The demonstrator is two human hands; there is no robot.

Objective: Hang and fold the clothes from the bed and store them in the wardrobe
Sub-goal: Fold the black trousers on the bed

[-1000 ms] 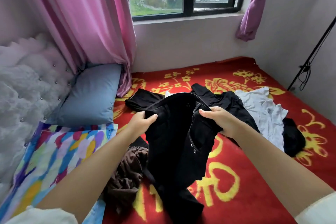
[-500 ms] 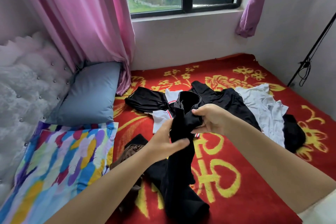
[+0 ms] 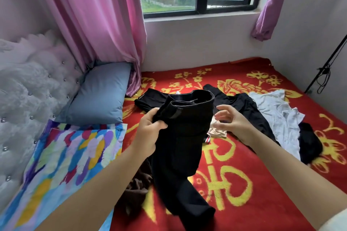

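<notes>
Left hand (image 3: 148,135) gripping trousers (image 3: 180,137) (hem hidden)

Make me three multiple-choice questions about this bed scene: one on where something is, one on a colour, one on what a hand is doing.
1. Where is the blue pillow?
A. Against the headboard
B. Under the white shirt
C. On the windowsill

2. What colour is the blanket?
A. Green and white
B. Red and yellow
C. Plain grey

3. What is the right hand doing?
A. Gripping the trousers
B. Pressing the pillow
C. Held open, gripping nothing

Answers: 1 A, it leans there by the curtain. 2 B, yellow flowers on red. 3 C, only the left hand grips the black trousers.
</notes>
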